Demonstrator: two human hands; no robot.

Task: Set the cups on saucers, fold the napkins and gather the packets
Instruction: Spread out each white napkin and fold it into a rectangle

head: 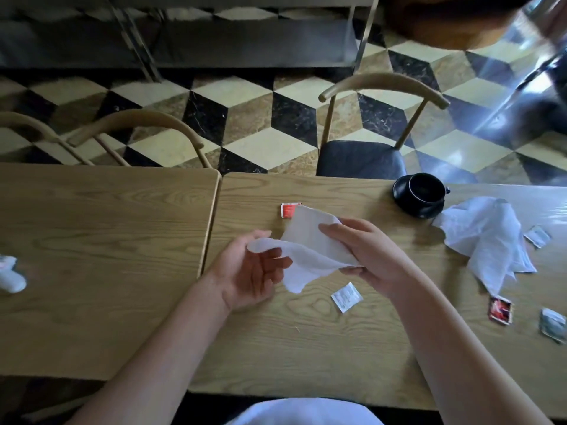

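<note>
napkin (310, 250) of thin white paper hangs limp in the air above the wooden table (306, 348), bent over on itself with one rounded flap standing up and a ragged corner drooping toward the tabletop. the right hand (371, 256) pinches its right side, thumb on top and fingers curled underneath, closed on the paper. the left hand (251, 268) is palm up and mostly open under the napkin's left end, with the tip of that end lying across the thumb and forefinger; whether it truly pinches the paper cannot be told. a second napkin (487, 240), also white, lies crumpled and spread out on the table to the right, well apart from the hands. that makes two napkins. one black cup (426, 188) stands on one black saucer (420, 210) at the far edge of the table, just beside the crumpled napkin. five packets show: a red packet (288, 210) partly hidden behind the held napkin, a white packet (346, 297) on the table below the right hand, a pale packet (537, 236) touching the crumpled napkin's right side, a red-and-dark packet (500, 309) near the napkin's lowest point, and a greyish packet (553, 325) at the right edge, blurred. a second table (107, 240) adjoins on the left, with a blurred white object (10, 276) at its left edge. three chairs show beyond the tables, on a floor of cube-patterned tiles.
</note>
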